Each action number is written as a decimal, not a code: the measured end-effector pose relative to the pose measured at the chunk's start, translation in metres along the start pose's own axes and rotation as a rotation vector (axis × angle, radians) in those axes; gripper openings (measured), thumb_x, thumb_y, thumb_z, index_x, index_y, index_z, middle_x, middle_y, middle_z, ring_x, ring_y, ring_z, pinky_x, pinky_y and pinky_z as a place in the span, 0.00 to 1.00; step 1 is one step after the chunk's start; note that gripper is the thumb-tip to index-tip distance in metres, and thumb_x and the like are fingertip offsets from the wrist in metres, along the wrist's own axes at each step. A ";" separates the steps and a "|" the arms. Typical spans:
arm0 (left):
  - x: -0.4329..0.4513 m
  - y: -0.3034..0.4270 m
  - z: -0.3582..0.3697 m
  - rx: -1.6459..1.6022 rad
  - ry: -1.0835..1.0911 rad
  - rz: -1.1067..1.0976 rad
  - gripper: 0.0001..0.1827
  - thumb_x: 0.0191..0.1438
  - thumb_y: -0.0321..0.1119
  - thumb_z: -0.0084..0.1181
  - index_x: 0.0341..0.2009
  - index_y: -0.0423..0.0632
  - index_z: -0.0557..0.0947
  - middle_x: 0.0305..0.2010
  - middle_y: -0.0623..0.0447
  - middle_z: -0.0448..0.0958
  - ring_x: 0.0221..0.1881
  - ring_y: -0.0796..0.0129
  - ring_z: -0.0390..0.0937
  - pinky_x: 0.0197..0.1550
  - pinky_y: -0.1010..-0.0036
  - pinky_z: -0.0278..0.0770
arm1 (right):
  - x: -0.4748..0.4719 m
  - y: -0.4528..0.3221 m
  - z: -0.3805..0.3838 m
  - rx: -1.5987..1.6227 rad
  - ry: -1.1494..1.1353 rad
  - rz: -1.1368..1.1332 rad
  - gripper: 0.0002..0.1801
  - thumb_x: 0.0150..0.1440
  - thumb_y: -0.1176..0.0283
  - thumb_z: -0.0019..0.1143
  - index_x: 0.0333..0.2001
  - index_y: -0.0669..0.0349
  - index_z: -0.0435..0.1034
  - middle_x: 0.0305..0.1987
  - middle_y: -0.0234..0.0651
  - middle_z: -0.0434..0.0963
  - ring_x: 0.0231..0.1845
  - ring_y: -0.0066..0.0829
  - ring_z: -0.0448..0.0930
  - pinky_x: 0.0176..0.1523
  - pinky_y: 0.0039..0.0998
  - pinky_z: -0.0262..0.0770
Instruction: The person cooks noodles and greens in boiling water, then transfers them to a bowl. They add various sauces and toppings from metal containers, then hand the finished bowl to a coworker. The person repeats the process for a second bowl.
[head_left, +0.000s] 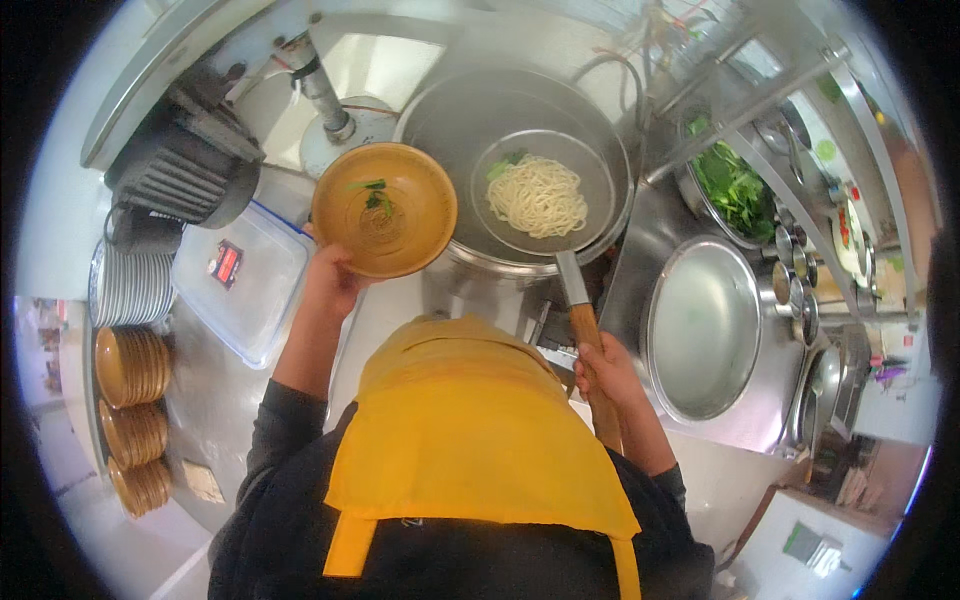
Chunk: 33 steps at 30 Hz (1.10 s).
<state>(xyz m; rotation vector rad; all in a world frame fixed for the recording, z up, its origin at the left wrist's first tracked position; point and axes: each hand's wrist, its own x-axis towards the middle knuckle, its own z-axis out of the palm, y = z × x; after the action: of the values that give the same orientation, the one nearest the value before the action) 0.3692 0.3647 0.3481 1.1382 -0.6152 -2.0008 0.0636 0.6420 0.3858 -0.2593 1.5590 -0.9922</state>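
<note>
With my left hand (336, 281) I grip the rim of a brownish-orange bowl (427, 187) beside the pot. Some dark green leaf pieces (377, 196) and a speckled brown seasoning (382, 226) lie in its bottom. My right hand (609, 371) is closed around the wooden handle (587, 330) of a round metal strainer (517, 244). A mound of pale noodles (536, 199) rests in the strainer, a few green leaves (504, 165) at its upper left edge. Underneath the strainer is a large steel pot (442, 112) with greyish contents, perhaps cloudy water.
Stacked brown bowls (131, 367) and white plates (129, 289) line the left counter, near a lidded clear plastic box (262, 277). On the right stand a large steel basin (705, 330), a container of leafy greens (731, 187) and several small metal cups (784, 285). A metal rail (757, 109) crosses the upper right.
</note>
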 end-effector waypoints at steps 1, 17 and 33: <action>0.004 0.002 -0.002 -0.007 0.005 0.007 0.30 0.42 0.31 0.44 0.55 0.44 0.64 0.51 0.42 0.69 0.48 0.49 0.72 0.43 0.51 0.77 | -0.005 -0.005 0.001 0.006 -0.016 0.003 0.09 0.59 0.69 0.45 0.39 0.60 0.58 0.22 0.34 0.68 0.13 0.24 0.68 0.15 0.27 0.68; 0.050 0.026 0.027 0.306 0.027 0.098 0.34 0.44 0.30 0.50 0.59 0.53 0.59 0.55 0.50 0.65 0.52 0.57 0.69 0.30 0.63 0.81 | -0.023 -0.038 0.015 -0.135 0.122 -0.037 0.09 0.59 0.72 0.44 0.41 0.62 0.58 0.22 0.33 0.68 0.14 0.23 0.70 0.16 0.24 0.68; 0.117 -0.027 0.205 -0.140 -0.452 -0.218 0.40 0.49 0.37 0.56 0.63 0.51 0.50 0.59 0.44 0.58 0.60 0.49 0.59 0.44 0.53 0.78 | -0.120 -0.144 0.113 -0.749 0.659 -0.175 0.15 0.57 0.77 0.43 0.47 0.72 0.58 0.23 0.34 0.73 0.17 0.19 0.72 0.20 0.21 0.69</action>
<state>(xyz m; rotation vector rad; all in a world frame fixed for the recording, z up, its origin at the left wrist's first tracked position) 0.1426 0.2979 0.3699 0.6936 -0.5783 -2.4747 0.1452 0.5833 0.5810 -0.6388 2.5240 -0.5987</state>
